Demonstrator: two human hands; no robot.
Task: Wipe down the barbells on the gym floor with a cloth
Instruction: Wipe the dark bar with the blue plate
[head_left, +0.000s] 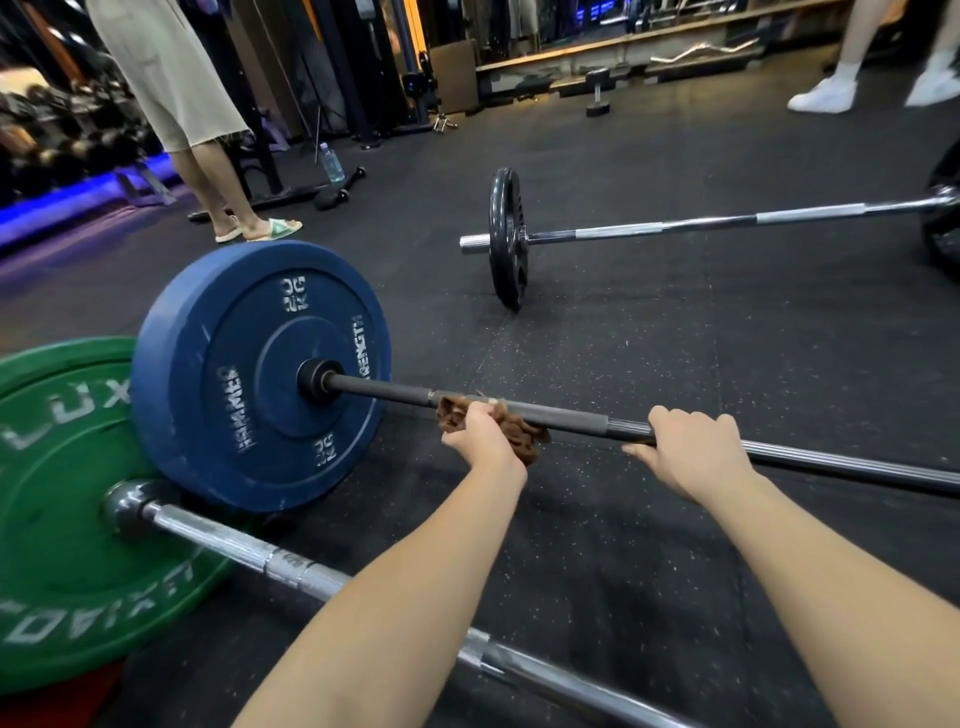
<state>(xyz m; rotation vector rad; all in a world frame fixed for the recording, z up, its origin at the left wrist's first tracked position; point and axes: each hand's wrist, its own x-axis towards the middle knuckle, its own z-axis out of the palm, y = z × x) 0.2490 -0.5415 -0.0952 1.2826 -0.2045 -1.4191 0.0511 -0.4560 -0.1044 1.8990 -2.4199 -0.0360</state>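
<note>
A dark barbell (571, 418) with a blue plate (249, 374) lies across the middle of the black gym floor. My left hand (480, 434) grips a brown cloth (519, 434) wrapped round that bar, a short way right of the blue plate. My right hand (685, 449) holds the same bar further right, fingers curled over it. A chrome barbell (249, 551) with a green plate (57, 519) lies nearer me, passing under my left forearm. A third chrome barbell (701, 226) with a black plate (509, 239) lies farther away.
A person in sandals (260, 228) stands at the left behind the blue plate. Another person's white shoes (823, 96) show at the top right. A water bottle (331, 163), small dumbbells (337, 192) and a rack stand at the back. Bare rubber floor (675, 332) lies between the bars.
</note>
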